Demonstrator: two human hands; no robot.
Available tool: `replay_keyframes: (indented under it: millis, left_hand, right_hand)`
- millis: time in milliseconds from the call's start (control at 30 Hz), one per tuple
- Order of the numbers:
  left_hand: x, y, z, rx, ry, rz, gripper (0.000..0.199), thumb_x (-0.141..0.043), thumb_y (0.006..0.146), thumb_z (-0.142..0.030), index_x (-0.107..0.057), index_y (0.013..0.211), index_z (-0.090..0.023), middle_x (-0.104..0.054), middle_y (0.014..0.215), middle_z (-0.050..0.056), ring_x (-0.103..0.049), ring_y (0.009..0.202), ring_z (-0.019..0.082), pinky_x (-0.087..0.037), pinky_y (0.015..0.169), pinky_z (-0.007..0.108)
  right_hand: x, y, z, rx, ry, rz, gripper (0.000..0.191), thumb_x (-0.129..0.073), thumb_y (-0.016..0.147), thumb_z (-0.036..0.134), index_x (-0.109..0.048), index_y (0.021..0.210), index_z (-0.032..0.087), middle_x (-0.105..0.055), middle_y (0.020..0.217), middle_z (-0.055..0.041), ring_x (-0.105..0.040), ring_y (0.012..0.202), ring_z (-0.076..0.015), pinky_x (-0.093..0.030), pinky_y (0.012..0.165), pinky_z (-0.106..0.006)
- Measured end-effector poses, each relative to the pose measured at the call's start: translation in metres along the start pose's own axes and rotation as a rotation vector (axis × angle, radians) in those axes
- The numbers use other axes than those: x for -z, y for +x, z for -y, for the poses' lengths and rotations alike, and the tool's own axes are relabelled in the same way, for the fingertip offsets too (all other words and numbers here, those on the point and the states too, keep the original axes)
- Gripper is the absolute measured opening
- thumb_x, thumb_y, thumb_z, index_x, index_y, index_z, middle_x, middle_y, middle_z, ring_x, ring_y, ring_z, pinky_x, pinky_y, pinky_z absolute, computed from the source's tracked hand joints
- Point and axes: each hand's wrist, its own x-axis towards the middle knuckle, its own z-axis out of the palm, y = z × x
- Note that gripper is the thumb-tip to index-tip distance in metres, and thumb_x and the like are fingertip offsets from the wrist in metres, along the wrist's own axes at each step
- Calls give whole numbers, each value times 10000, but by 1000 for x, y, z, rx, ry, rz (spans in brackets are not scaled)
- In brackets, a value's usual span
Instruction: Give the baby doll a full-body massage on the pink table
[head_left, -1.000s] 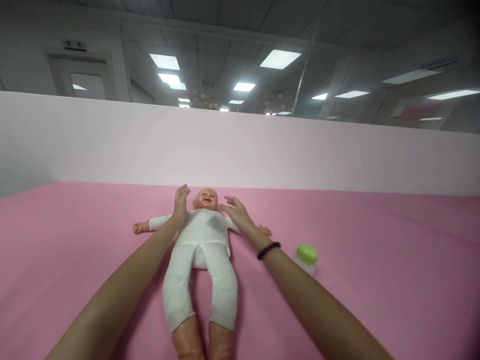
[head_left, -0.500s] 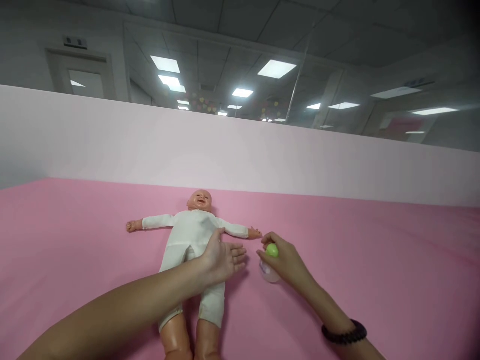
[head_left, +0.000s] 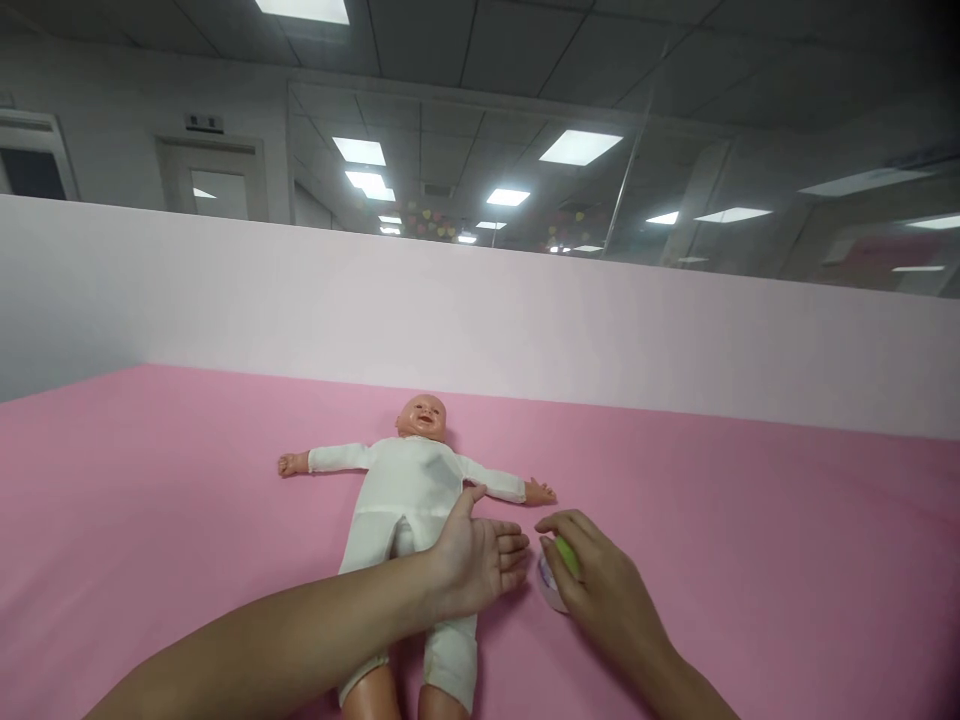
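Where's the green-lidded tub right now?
Low and just right of centre in the head view, the tub is grasped by the right hand, beside the open left hand and right of the doll.

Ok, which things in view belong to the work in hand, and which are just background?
In hand or beside it:
- jar, right hand at its green lid
- left hand, palm showing
- doll

Background:
- pink surface
- white partition
- door
- ceiling lights

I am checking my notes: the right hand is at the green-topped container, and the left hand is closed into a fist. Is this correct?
The left hand is not closed into a fist: the head view shows it open, with its palm showing. The right hand is indeed at the green-topped container.
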Motion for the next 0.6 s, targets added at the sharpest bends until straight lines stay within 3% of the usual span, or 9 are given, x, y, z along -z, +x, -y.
replay_keyframes:
  millis: [100,167,233,300,333,400,467,533,600]
  left_hand:
    - [-1,-1,-3,-25,21,-21,803,-265,922,-587,-359,1441,19,-310,1569,221,-362,1412,279,-331,1123,356]
    - [-3,-2,-3,-56,35,-19,815,-251,933,-575,-300,1474,33,-231,1609,215,-291,1461,271,-286,1161,350]
    - [-5,-3,0,-96,68,-44,804,-258,947,-547,-247,1496,41,-185,1626,210,-252,1484,255,-262,1179,336]
    - [-9,-4,4,-136,109,-81,768,-287,959,-512,-252,1500,32,-218,1619,203,-249,1489,241,-253,1188,330]
    - [-10,-4,5,-167,123,-92,735,-313,960,-494,-281,1501,3,-268,1605,190,-268,1484,246,-262,1189,349]
    - [-13,-8,4,-260,129,-92,641,-353,956,-467,-360,1503,-133,-364,1575,127,-309,1469,249,-295,1181,390]
    - [-17,-15,-6,-385,118,-77,570,-371,951,-460,-393,1496,-293,-403,1564,37,-312,1471,228,-334,1162,401]
    - [-22,-28,-22,-489,119,-30,564,-377,947,-489,-392,1494,-355,-412,1558,-6,-291,1482,214,-357,1155,402]
    - [-29,-44,-42,-539,136,36,601,-401,928,-549,-433,1479,-312,-455,1528,24,-306,1475,253,-358,1159,450]
  right_hand:
    - [0,-2,-32,-142,-191,-29,290,-388,939,327,-661,933,230,-675,1037,-70,-677,725,-209,-530,558,-333]
    - [1,-2,-44,-212,-299,-94,342,-404,936,381,-683,1034,209,-652,1175,-124,-685,938,-305,-569,681,-433]
    - [1,-2,-37,-204,-353,-236,434,-426,944,453,-650,1204,187,-544,1377,-177,-497,1283,-439,-497,897,-623]
    - [0,-1,-9,-93,-299,-351,508,-420,970,469,-537,1376,187,-390,1527,-180,-235,1455,-456,-356,1025,-710]
    - [-1,1,11,11,-220,-364,509,-399,991,426,-463,1440,194,-345,1562,-164,-192,1484,-408,-337,1069,-678]
    - [-4,6,54,279,-97,-296,573,-384,1001,381,-294,1542,212,-259,1608,-145,-148,1506,-358,-304,1119,-631]
    - [-5,18,90,546,-28,-121,724,-422,974,480,-171,1586,185,-206,1623,-161,-170,1500,-363,-243,1154,-622]
    - [-6,36,116,525,68,-69,747,-385,977,519,-124,1598,196,-214,1624,-141,-154,1505,-356,-149,1181,-630]
    - [-7,56,135,303,203,-124,701,-313,1003,524,-101,1602,228,-191,1636,-103,-67,1522,-334,-67,1195,-630]
